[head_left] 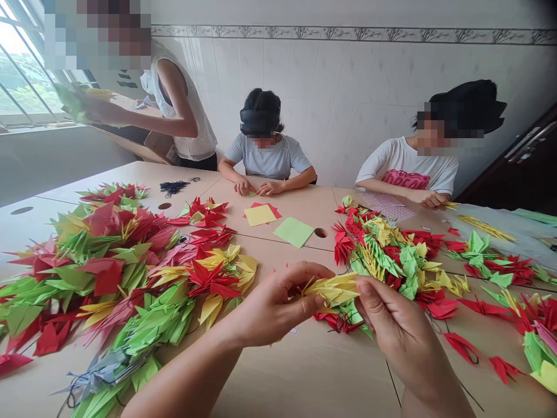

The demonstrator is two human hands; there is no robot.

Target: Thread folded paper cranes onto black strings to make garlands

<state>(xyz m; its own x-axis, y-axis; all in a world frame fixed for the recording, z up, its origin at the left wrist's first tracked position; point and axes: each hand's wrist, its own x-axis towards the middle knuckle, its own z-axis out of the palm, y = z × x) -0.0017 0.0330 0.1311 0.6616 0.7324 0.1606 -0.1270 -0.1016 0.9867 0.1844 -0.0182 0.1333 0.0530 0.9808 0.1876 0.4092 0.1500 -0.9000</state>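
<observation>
My left hand [274, 305] and my right hand [391, 325] meet above the near middle of the table, both pinched on a stack of yellow folded paper cranes [335, 288]. Under the stack hang more red and green cranes [343, 318] on a dark thread. A big heap of strung red, green and yellow cranes [108, 261] lies to the left of my hands. Another heap of cranes [391, 252] spreads to the right.
Loose yellow [260, 215], red and green paper squares [293, 231] lie mid-table near a cable hole [320, 233]. Two seated people face me across the table [296, 371]; a third stands at back left by the window. A dark thread bundle [173, 187] lies far left.
</observation>
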